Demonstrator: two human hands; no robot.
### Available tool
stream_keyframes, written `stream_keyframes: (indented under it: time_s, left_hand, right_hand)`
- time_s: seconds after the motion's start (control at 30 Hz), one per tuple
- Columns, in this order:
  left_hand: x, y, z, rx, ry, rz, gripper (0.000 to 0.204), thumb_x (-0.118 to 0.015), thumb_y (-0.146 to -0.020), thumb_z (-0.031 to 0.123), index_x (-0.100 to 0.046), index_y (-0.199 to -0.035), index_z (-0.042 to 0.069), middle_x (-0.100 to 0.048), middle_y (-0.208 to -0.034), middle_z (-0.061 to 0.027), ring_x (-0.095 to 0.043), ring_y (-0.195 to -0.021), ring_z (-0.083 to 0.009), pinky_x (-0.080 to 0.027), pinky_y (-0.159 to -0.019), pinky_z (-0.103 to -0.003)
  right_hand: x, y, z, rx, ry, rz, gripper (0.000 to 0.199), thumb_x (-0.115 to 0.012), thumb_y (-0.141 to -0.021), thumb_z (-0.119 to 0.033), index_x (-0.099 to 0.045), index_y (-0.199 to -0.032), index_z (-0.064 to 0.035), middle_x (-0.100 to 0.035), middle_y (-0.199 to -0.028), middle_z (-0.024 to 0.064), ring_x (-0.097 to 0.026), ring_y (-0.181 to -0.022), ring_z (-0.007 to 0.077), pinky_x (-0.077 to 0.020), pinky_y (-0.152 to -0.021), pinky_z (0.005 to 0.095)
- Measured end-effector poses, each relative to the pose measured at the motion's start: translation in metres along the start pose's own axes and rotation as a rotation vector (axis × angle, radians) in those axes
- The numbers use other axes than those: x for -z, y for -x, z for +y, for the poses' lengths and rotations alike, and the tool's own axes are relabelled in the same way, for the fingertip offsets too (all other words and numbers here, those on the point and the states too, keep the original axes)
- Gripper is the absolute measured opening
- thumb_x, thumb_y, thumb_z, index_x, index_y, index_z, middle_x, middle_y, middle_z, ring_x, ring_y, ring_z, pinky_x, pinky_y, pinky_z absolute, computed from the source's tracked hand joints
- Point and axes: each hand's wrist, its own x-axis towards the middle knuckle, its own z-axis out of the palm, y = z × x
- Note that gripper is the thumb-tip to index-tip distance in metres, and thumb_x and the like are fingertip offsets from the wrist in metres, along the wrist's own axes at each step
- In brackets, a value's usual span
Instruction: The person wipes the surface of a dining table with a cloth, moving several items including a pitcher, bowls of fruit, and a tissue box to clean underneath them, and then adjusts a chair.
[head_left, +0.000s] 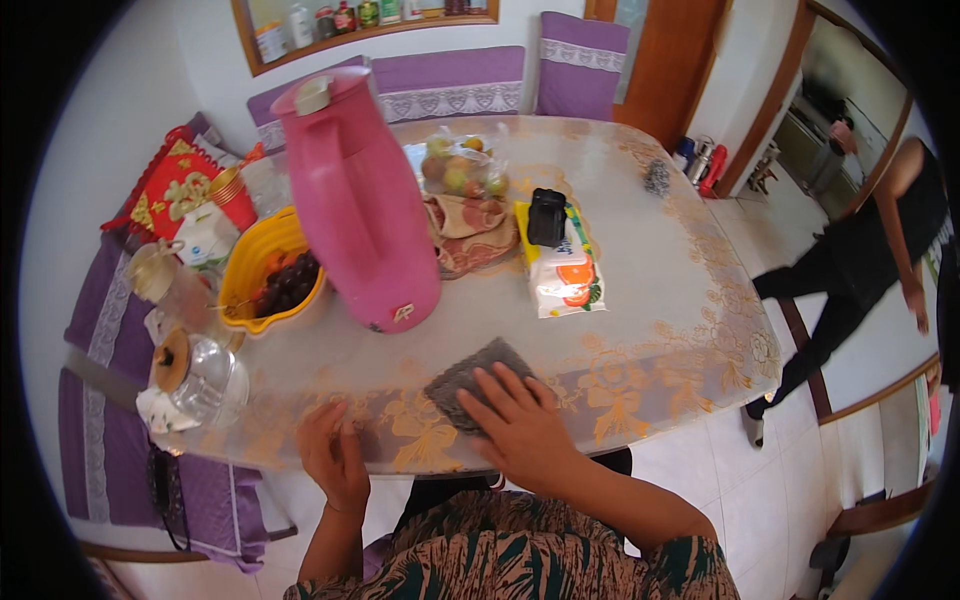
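Observation:
My right hand (520, 420) lies on a dark grey cleaning cloth (460, 383), its fingers spread over the cloth's right part. The cloth rests flat near the front edge of the table (660, 330), which has a clear, gold-patterned cover. At the same edge, further left, my left hand (335, 455) is loosely bent with the fingers somewhat apart, and nothing shows in it. Beyond the hands stands a tall pink thermos jug (365, 220). A pack of wipes (568, 275) lies to its right, with a black plastic object (547, 217) on top.
On the left are a yellow basket (240, 280) with grapes, a glass teapot (215, 380), a plastic pitcher (165, 285) and paper cups (232, 198). Bagged fruit (465, 165) and a patterned cloth (470, 235) lie behind the jug. A person (870, 250) walks at right.

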Motion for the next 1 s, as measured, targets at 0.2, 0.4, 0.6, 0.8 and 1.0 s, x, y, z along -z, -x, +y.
stream_keyframes:
  time_s: [0.2,0.4,0.6,0.8,1.0]
  left_hand:
    - [0.004,-0.012,0.057,-0.123,0.175,-0.164,0.033,-0.061,-0.084,0.001,-0.061,-0.117,-0.001,-0.063,-0.118,-0.0203,-0.059,-0.11,-0.0365,-0.045,-0.095,-0.045]
    - [-0.075,-0.024,0.105,-0.25,0.01,-0.649,0.059,-0.061,-0.089,0.026,-0.043,-0.141,0.005,-0.039,-0.148,-0.0171,-0.031,-0.141,-0.0322,-0.024,-0.114,-0.049]
    - [-0.106,-0.01,0.094,-0.253,-0.112,-0.736,0.063,-0.059,-0.089,0.031,-0.039,-0.144,0.007,-0.032,-0.154,-0.0141,-0.024,-0.145,-0.0304,-0.018,-0.116,-0.052]
    - [-0.05,-0.005,0.048,-0.227,-0.229,-0.753,0.059,-0.061,-0.087,0.03,-0.045,-0.142,0.013,-0.034,-0.152,-0.0133,-0.029,-0.143,-0.0317,-0.023,-0.113,-0.054]
    - [0.019,-0.021,-0.04,0.087,-0.601,-0.469,0.055,-0.061,-0.087,0.032,-0.051,-0.139,0.02,-0.037,-0.15,-0.0152,-0.034,-0.138,-0.038,-0.03,-0.108,-0.054]
  right_hand:
    - [0.018,0.015,0.021,-0.076,-0.197,0.292,0.039,-0.063,-0.09,-0.018,-0.059,-0.128,-0.008,-0.059,-0.131,0.014,-0.054,-0.119,0.0314,-0.0361,-0.102,0.0449]
    - [0.029,0.067,0.079,-0.591,-0.262,0.633,0.019,-0.056,-0.096,-0.011,-0.065,-0.111,-0.0023,-0.063,-0.095,0.0038,-0.055,-0.087,0.0102,-0.0421,-0.069,0.0237]
    - [0.019,0.072,0.084,-0.475,-0.065,0.654,0.019,-0.056,-0.094,-0.003,-0.063,-0.112,0.0004,-0.059,-0.111,0.0135,-0.058,-0.099,0.0232,-0.0498,-0.079,0.0309]
    - [0.019,0.071,0.083,-0.495,-0.087,0.653,0.022,-0.058,-0.091,0.001,-0.062,-0.112,0.0017,-0.058,-0.117,0.0158,-0.056,-0.107,0.0271,-0.0515,-0.088,0.0333]
    - [0.018,0.068,0.08,-0.458,0.131,0.62,0.023,-0.06,-0.088,-0.005,-0.063,-0.11,-0.0004,-0.062,-0.116,0.0142,-0.056,-0.106,0.0313,-0.0442,-0.091,0.0406]
